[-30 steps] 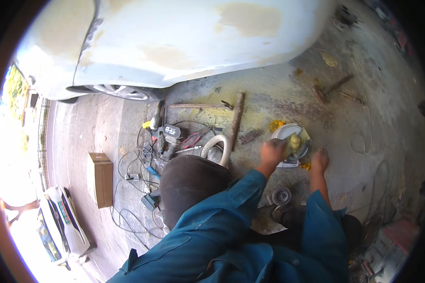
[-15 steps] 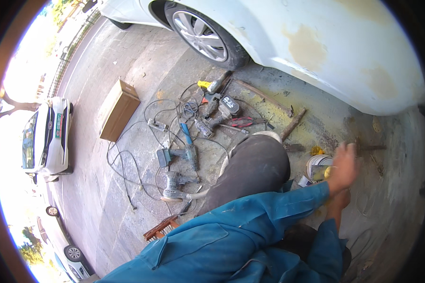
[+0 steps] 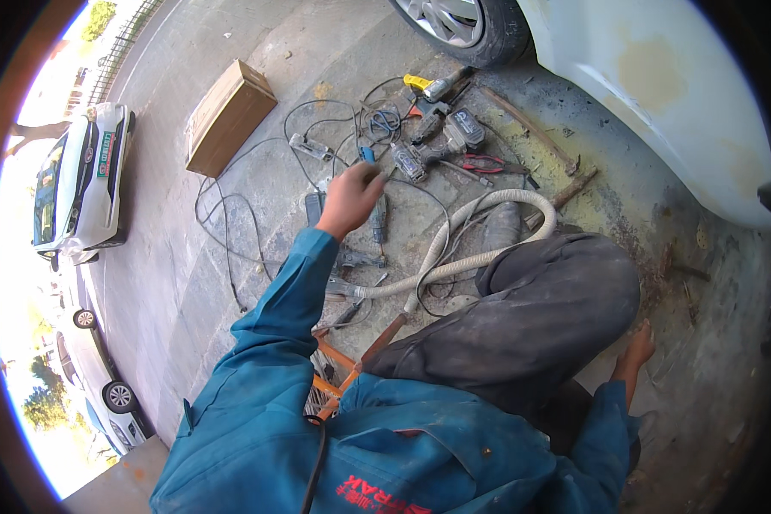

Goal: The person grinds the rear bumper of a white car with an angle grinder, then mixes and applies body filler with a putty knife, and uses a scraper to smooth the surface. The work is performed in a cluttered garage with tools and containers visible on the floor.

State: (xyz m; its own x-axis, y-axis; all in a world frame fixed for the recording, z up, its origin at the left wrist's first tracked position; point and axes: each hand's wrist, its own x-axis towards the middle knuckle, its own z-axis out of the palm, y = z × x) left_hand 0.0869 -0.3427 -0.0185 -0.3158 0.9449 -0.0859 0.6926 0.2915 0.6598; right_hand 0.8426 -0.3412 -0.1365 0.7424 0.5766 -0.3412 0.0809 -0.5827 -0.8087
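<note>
One long blue-and-grey power tool [image 3: 379,221] lies on the grey concrete floor [image 3: 193,248], partly hidden by the loosely curled left hand [image 3: 352,199]; I cannot tell contact. Its axis runs nearly vertical, blue end up. The right hand's [image 3: 637,347] grip is unclear. A ribbed cream hose [image 3: 454,269] edges below; room widens leftward under the tan cardboard box [image 3: 231,120].

A tool [image 3: 379,224] lies partly behind your left hand [image 3: 349,202] — box [image 3: 231,118] left of it, pliers [image 3: 483,164] right; hose [image 3: 441,273] loops beside your leg [image 3: 540,313]; wheel [image 3: 501,36] stands beyond the pliers.

There is one blue tool [image 3: 379,218], one hose [image 3: 450,271], one box [image 3: 229,118].
</note>
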